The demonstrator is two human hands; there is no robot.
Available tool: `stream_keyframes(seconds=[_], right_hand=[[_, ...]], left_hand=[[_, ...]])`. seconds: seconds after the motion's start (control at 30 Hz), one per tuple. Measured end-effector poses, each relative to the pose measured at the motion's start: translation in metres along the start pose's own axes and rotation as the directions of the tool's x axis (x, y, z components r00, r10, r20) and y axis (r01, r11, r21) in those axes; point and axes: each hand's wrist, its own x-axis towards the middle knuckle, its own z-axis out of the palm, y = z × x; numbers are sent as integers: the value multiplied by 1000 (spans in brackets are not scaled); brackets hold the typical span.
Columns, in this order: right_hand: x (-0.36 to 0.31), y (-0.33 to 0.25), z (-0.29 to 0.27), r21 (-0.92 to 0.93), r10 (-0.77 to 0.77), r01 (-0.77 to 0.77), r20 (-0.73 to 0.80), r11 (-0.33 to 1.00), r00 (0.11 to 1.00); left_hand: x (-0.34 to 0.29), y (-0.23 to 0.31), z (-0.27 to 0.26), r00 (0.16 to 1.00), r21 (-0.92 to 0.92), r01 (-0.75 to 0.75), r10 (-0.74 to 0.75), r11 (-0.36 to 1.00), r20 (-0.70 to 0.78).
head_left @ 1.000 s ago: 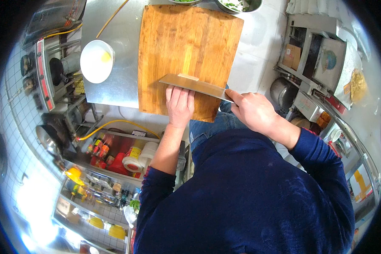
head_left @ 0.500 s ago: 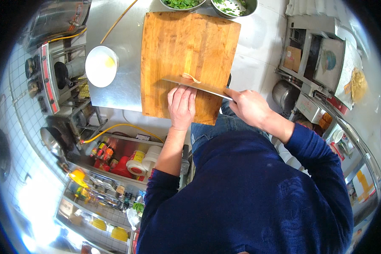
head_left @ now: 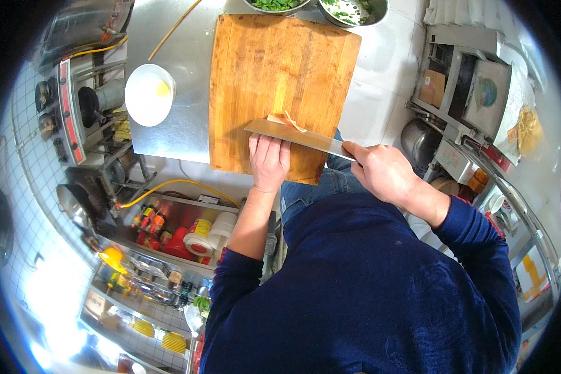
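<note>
A wooden cutting board (head_left: 249, 75) lies in front of me. On it, pale thin slices (head_left: 288, 122) rest against the far side of a wide-bladed kitchen knife (head_left: 299, 136). My right hand (head_left: 385, 174) is closed round the knife's handle, with the blade slanting across the board's near part. Close behind the blade, the fingers of my left hand (head_left: 269, 163) are bent down together, their tips at the blade's near face. Whatever lies under those fingers is hidden.
Left of the board, a white bowl (head_left: 148, 103) with something yellow inside stands on the metal table (head_left: 187, 62). Beyond the board are a bowl of chopped greens (head_left: 277, 5) and a metal bowl (head_left: 355, 11) with greens and white contents. A thin stick (head_left: 176, 28) lies at the far left.
The knife and my right hand have shifted a little to the right and nearer to me. More of the pale slices now shows beyond the blade, with one thin strip sticking up.
</note>
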Motion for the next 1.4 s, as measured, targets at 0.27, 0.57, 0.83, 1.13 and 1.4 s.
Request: stream_keyframes(seconds=[0.27,0.57,0.83,1.13,1.4], right_hand=[[21,2,9,-11,40,-39,37,999,999],[42,19,31,17,-37,38,-51,999,998],[8,11,-1,59,-34,37,-48,998,998],[6,2,-6,-2,-31,31,-12,1000,999],[23,1,7,-20,20,-20,11,1000,1000]], left_hand=[[2,2,-1,1000,-28,31,-31,999,0],[6,8,-6,999,-30,43,-43,999,5],[2,6,-3,999,-32,42,-43,999,-14],[2,3,-1,999,-31,26,-27,999,-22],[3,4,-4,999,-47,52,-52,998,-2]])
